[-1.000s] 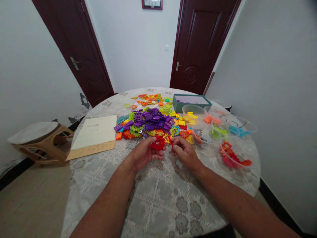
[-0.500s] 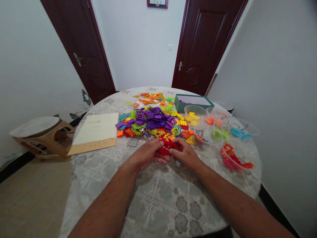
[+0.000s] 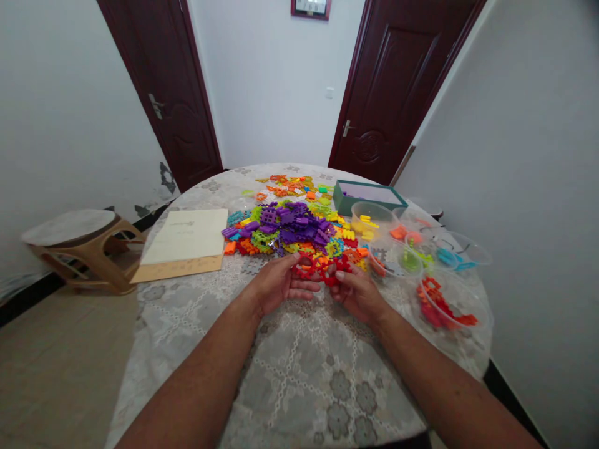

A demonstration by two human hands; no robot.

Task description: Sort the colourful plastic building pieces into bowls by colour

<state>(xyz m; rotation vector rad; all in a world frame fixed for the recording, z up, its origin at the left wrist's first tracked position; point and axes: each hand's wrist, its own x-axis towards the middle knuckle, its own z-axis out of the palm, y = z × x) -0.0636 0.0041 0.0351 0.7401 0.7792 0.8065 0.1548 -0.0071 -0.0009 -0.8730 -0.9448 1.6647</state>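
Red interlocking plastic pieces [image 3: 331, 269] are between my two hands, just in front of a mixed pile. My left hand [image 3: 281, 284] pinches one red piece between thumb and index finger, with its other fingers stretched out below. My right hand [image 3: 358, 293] is closed on red pieces with the thumb on top. Whether the pieces in the two hands are joined I cannot tell. Behind them lies the pile of purple interlocking pieces [image 3: 294, 224], with green, orange, yellow and blue ones around its edges.
Several clear plastic tubs stand at the right; the nearest tub [image 3: 486, 312] holds red and orange pieces. Behind them is a green box [image 3: 346, 202]. A sheet of paper [image 3: 182, 237] lies at the left, and a wooden stool [image 3: 70, 227] stands beside the table.
My hands have moved slightly apart, the right one shifting rightward. The red pieces, bunched together before, are now spread between them. The camera view has shifted a little.
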